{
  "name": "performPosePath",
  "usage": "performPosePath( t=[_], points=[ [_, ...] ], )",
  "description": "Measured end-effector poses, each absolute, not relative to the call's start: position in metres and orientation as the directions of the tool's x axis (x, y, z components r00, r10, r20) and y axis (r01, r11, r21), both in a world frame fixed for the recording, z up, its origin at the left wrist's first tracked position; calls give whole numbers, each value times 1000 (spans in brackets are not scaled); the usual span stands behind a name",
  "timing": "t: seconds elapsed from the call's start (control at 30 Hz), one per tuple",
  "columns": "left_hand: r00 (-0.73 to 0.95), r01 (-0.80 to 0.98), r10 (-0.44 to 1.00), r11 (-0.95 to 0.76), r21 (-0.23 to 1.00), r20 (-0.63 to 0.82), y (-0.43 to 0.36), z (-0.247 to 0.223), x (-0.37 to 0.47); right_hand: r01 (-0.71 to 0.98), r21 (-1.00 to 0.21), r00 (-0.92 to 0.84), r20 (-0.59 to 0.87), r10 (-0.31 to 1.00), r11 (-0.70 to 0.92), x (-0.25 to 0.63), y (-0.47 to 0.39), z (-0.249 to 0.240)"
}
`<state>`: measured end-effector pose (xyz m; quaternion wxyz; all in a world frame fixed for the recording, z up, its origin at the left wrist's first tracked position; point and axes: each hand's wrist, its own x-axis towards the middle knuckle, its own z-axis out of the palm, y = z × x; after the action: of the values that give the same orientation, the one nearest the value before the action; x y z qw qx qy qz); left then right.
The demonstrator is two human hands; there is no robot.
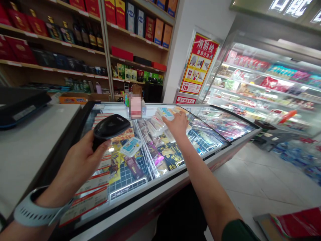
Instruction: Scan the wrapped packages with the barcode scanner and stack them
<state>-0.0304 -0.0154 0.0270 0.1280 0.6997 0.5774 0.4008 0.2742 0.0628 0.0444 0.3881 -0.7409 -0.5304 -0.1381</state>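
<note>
My left hand (77, 164) grips a black handheld barcode scanner (111, 129) over the left part of an open chest freezer (173, 179). A pale watch band sits on that wrist. My right hand (177, 124) reaches across the freezer and holds a white packet with a blue label (165, 113), lifted just above a stack of similar white packets (155, 125). Another white and blue packet (131, 146) lies on a wire basket divider below the scanner.
The freezer holds several wrapped ice creams in wire baskets, with price labels along its left rim. A grey counter (32, 140) lies at the left. Shelves of bottles and boxes (82, 36) stand behind. A lit refrigerated display (265, 83) runs along the right, beside tiled floor (263, 187).
</note>
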Motion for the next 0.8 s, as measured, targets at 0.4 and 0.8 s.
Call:
performPosePath(
  t=[0.4, 0.8],
  points=[
    [-47, 714, 896, -278, 642, 441, -16, 29, -32, 908, -102, -220, 709, 670, 406, 233, 27, 10],
    [-72, 739, 907, -231, 633, 415, -12, 30, -36, 830, -35, -548, 137, 825, 557, 192, 62, -27]
  ],
)
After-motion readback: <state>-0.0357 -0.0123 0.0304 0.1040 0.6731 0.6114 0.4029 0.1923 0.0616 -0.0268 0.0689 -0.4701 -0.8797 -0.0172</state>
